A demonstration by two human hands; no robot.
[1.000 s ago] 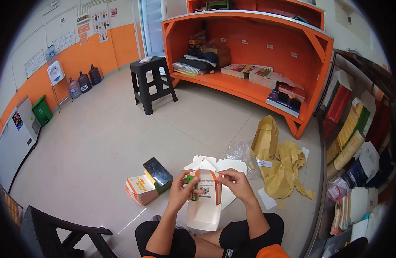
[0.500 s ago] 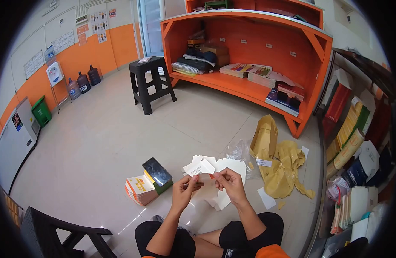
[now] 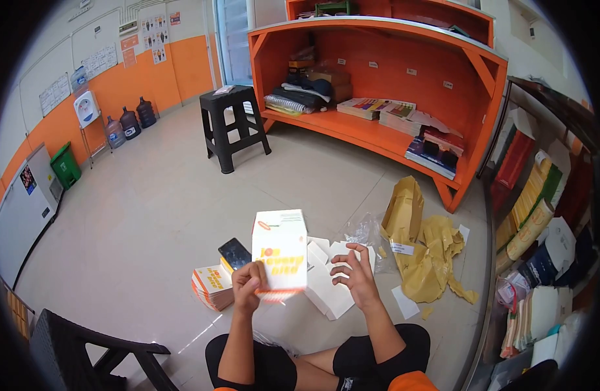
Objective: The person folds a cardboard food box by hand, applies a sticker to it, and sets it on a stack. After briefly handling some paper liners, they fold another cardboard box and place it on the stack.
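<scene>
My left hand (image 3: 249, 287) grips the left edge of a white food carton (image 3: 280, 254), folded flat, with yellow and orange lettering and a striped lower edge. My right hand (image 3: 356, 277) is raised to its right, fingers apart and holding nothing. Below and behind it, white card pieces (image 3: 330, 294) lie on the floor. A stack of matching printed cartons (image 3: 212, 287) sits left of my left hand. On that stack leans a black smartphone (image 3: 235, 253), partly hidden by the hand and the held carton.
Torn brown wrapping paper (image 3: 424, 254) and clear plastic (image 3: 363, 228) lie to the right. Ahead stand a black stool (image 3: 233, 124) and an orange shelf (image 3: 378, 133) with books. Another black stool (image 3: 85, 345) is near left; stacked papers (image 3: 541, 313) line the right side.
The white card piece held between both hands has given way to the printed carton, now upright in my left hand. My right hand has let go and opened.
</scene>
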